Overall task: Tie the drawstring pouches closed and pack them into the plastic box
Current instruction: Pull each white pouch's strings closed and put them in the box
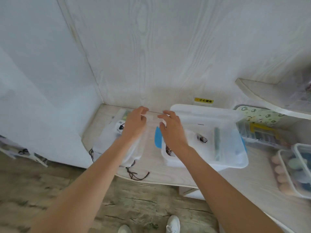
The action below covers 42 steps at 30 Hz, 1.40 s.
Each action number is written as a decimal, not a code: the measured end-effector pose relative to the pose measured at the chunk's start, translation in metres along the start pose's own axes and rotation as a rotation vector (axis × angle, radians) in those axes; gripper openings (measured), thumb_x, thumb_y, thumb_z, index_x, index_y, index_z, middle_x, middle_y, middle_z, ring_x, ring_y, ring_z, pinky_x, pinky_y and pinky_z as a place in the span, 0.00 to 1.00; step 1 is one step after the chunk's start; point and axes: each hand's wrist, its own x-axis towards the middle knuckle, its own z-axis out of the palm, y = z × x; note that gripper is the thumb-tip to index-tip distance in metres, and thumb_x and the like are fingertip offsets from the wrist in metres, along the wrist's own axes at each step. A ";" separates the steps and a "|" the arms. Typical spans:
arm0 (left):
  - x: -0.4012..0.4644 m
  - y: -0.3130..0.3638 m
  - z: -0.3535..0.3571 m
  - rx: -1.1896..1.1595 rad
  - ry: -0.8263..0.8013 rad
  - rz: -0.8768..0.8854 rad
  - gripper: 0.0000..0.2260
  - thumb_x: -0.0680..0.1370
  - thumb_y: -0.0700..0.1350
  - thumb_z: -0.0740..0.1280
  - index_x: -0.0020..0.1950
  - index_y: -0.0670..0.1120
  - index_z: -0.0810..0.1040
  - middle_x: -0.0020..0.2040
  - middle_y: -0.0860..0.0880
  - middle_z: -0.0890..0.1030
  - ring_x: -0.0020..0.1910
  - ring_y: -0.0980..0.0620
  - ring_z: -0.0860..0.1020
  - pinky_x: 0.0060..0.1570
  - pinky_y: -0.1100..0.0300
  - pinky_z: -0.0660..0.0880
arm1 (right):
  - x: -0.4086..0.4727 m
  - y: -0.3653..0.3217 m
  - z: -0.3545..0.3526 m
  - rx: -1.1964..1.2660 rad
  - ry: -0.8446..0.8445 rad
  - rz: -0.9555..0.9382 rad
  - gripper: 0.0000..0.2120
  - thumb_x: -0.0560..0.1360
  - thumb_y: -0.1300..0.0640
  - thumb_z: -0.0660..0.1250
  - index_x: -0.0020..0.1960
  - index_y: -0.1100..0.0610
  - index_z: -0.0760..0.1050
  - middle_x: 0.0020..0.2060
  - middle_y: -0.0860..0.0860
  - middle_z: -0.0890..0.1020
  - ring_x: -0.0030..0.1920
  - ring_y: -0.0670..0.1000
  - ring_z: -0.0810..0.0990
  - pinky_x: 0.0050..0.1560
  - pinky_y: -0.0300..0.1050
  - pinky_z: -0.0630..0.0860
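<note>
My left hand and my right hand are stretched out over the table, fingers pinched on the top edge of a thin translucent white pouch held between them; it is blurred. Under my left forearm lie flat white pouches, their dark drawstrings trailing to the table's front edge. The clear plastic box with a blue latch stands under and to the right of my right hand. Pouches with dark strings lie inside it. Its lid leans open behind.
Clear containers with round pinkish items sit at the right, and another patterned-lid box is behind them. A shelf juts out at upper right. A white cabinet side borders the left. The wall has a yellow sticker.
</note>
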 end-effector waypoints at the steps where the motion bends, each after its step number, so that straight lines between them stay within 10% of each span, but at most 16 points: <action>1: -0.002 -0.017 -0.013 0.015 0.010 -0.016 0.18 0.74 0.30 0.56 0.60 0.40 0.76 0.57 0.43 0.79 0.59 0.47 0.76 0.52 0.69 0.64 | 0.001 -0.014 0.015 0.000 -0.020 -0.033 0.16 0.79 0.63 0.56 0.64 0.56 0.72 0.69 0.49 0.67 0.68 0.50 0.65 0.61 0.43 0.67; 12: -0.029 -0.173 -0.060 0.347 -0.521 -0.134 0.20 0.80 0.36 0.54 0.72 0.46 0.65 0.70 0.43 0.70 0.66 0.46 0.70 0.62 0.56 0.65 | -0.007 -0.046 0.160 -0.159 -0.577 0.089 0.24 0.79 0.51 0.58 0.74 0.52 0.59 0.72 0.50 0.63 0.70 0.52 0.64 0.67 0.49 0.65; 16: -0.028 -0.194 -0.064 0.347 -0.621 -0.146 0.20 0.80 0.36 0.52 0.72 0.47 0.65 0.72 0.45 0.66 0.69 0.47 0.67 0.66 0.57 0.64 | -0.010 -0.043 0.182 -0.157 -0.686 0.124 0.25 0.73 0.48 0.68 0.67 0.52 0.67 0.66 0.53 0.68 0.65 0.54 0.69 0.63 0.52 0.69; 25: -0.028 -0.206 -0.086 0.181 -0.602 -0.120 0.23 0.73 0.34 0.61 0.67 0.50 0.71 0.69 0.51 0.70 0.69 0.52 0.66 0.68 0.58 0.62 | 0.003 -0.053 0.181 -0.190 -0.493 0.147 0.07 0.79 0.54 0.60 0.51 0.57 0.72 0.52 0.55 0.77 0.52 0.56 0.75 0.51 0.51 0.73; 32: -0.010 -0.192 -0.097 0.079 -0.178 0.025 0.08 0.75 0.43 0.68 0.53 0.46 0.80 0.49 0.51 0.82 0.51 0.53 0.77 0.49 0.64 0.67 | 0.015 -0.059 0.158 0.450 -0.043 0.406 0.05 0.78 0.63 0.61 0.44 0.57 0.70 0.37 0.52 0.78 0.39 0.50 0.77 0.35 0.41 0.78; 38: -0.004 -0.156 -0.107 -0.352 0.083 -0.133 0.05 0.74 0.39 0.69 0.50 0.43 0.81 0.42 0.53 0.81 0.39 0.64 0.78 0.42 0.76 0.71 | 0.016 -0.063 0.137 0.969 0.026 0.442 0.08 0.78 0.63 0.62 0.56 0.62 0.76 0.49 0.51 0.79 0.52 0.47 0.76 0.54 0.33 0.74; 42: 0.000 -0.143 -0.110 -0.659 0.018 -0.246 0.09 0.76 0.39 0.67 0.55 0.43 0.81 0.42 0.49 0.82 0.41 0.54 0.79 0.47 0.64 0.78 | 0.016 -0.071 0.125 1.151 0.117 0.471 0.07 0.76 0.67 0.63 0.46 0.59 0.78 0.42 0.49 0.81 0.46 0.46 0.79 0.49 0.35 0.77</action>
